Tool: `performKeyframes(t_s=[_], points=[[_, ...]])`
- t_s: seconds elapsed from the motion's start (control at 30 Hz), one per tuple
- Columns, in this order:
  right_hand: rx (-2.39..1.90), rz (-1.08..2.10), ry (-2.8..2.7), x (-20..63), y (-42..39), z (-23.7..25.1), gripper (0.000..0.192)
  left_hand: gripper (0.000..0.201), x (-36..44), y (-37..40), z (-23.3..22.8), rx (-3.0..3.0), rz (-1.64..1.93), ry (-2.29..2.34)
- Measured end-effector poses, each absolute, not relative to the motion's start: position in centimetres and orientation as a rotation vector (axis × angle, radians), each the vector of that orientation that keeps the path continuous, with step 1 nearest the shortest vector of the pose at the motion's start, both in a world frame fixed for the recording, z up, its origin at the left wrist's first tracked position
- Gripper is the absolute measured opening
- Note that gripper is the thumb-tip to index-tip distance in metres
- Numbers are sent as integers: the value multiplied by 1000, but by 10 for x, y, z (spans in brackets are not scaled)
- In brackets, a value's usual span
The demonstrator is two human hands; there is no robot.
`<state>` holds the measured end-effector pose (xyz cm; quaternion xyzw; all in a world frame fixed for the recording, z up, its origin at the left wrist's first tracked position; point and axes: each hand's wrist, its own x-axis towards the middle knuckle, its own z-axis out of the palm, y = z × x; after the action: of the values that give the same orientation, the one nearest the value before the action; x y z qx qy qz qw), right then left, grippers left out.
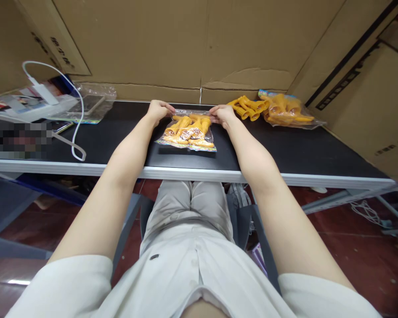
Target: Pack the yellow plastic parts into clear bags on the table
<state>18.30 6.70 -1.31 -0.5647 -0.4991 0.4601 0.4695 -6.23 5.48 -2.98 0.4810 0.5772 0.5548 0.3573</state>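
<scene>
A clear plastic bag filled with several orange plastic toys lies on the black table in front of me. My left hand pinches the bag's far left corner. My right hand pinches its far right corner. Both hands sit at the bag's top edge, fingers closed on the plastic.
Loose orange toys lie right of my right hand, beside another filled bag. At the far left are a white charger and cable, empty clear bags and a stack of papers. Cardboard walls enclose the table.
</scene>
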Motion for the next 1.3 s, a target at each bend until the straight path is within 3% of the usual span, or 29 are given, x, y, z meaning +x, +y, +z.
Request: performKeyframes(t_s=[0.57,0.97,1.17,1.3], points=[[-1314,730,-1822,203,89,-29,37,26,-64,48,-31,1550,1295,1666],[-1427,683,-1874,200,72,-17,30,26,-56,37,-20,1553,1196,1734],[-1369,903,-1651,196,72,-19,39,28,-55,36,-18,1640,1145,1733],[-1357,1100,-1682,200,64,-10,27,27,-57,40,-18,1714,1141,1710]])
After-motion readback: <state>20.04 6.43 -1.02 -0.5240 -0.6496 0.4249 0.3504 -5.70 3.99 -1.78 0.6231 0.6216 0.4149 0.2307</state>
